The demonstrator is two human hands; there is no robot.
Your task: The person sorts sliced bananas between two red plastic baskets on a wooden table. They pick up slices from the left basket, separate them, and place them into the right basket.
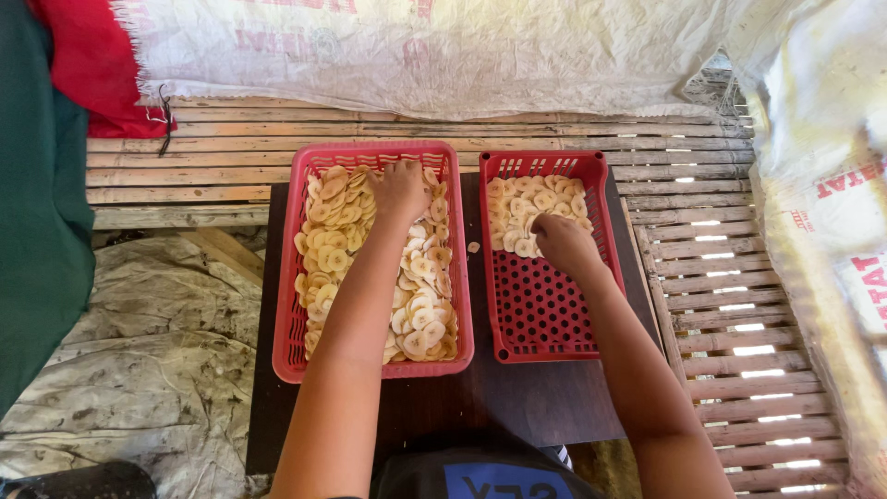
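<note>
Left hand (pixel 400 188): knuckles up, fingers curled down into the slices at the far end of the pink basket; whether it grips any, I cannot tell.
Right hand (pixel 564 245): fingers bent onto the near edge of the slices in the red basket; what it pinches is hidden.
Pink basket (pixel 282 305): on the dark table, just left of the red basket, full of pale yellow round slices (pixel 420 305).
Red basket (pixel 545 314): its far half holds slices (pixel 531 199), its near half shows bare mesh.
Stray slice (pixel 473 247): on the table between the baskets.
Dark table (pixel 480 397): under both baskets.
Bamboo slats (pixel 222 157): beyond and right of the red basket.
</note>
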